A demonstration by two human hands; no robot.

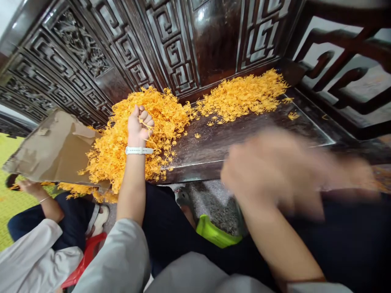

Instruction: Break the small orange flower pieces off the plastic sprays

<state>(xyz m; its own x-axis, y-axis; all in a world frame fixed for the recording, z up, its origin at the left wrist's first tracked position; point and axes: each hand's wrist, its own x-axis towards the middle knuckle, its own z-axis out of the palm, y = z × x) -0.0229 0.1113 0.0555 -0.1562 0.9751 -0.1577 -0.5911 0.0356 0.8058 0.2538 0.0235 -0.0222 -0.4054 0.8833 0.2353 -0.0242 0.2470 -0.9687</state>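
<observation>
A large heap of small orange pronged plastic-looking pieces (pixel 171 114) lies on the dark wooden bench (pixel 210 142). My left hand (pixel 140 124), with a pale band at its wrist, is over this heap, palm up and fingers curled. A thin orange strand-like piece (pixel 149 126) is caught in those fingers and trails below the palm. My right hand (pixel 265 171) is in front of the bench's right part, heavily smeared by motion. Its fingers, and anything in them, cannot be made out. The blur reaches farther right over dark cloth.
A second bank of orange pieces (pixel 244 95) lies along the carved backrest (pixel 171 44). Left of the heap is a cardboard sheet (pixel 51 150). A co-worker's hand (pixel 30 188) is beside it, near a red stool (pixel 85 260). A bright green object (pixel 216 234) is below the bench.
</observation>
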